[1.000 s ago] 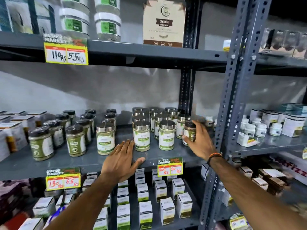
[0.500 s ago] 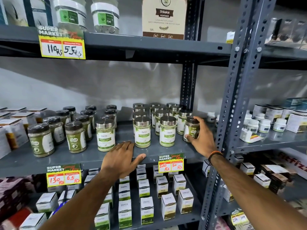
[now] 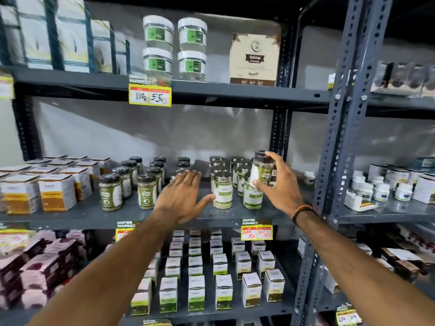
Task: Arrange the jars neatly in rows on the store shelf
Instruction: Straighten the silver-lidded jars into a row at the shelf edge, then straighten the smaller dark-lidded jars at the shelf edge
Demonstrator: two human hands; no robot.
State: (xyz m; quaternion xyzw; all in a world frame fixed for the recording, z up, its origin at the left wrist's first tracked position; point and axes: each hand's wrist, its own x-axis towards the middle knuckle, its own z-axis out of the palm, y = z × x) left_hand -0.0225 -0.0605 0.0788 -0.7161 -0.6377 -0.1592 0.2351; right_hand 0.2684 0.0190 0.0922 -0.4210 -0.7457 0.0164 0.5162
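On the grey middle shelf (image 3: 94,214) stand two groups of jars. Black-lidded jars of green powder (image 3: 110,192) fill the left group in rows. Silver-lidded jars with white-green labels (image 3: 222,192) fill the right group. My right hand (image 3: 280,187) is shut on one black-lidded jar (image 3: 262,169), lifted above the silver-lidded rows. My left hand (image 3: 184,196) hovers flat and open over the gap between the two groups, covering a silver-lidded jar behind it.
Orange-and-white boxes (image 3: 54,191) sit at the shelf's left. A perforated steel upright (image 3: 339,137) stands right of my right hand. White tubs (image 3: 379,191) fill the neighbouring shelf. Small cartons (image 3: 221,267) line the shelf below; gel jars (image 3: 175,48) are above.
My right hand has lifted the black-lidded jar off the shelf's right end and carried it up over the silver-lidded rows. My left hand left the shelf edge and moved up and back.
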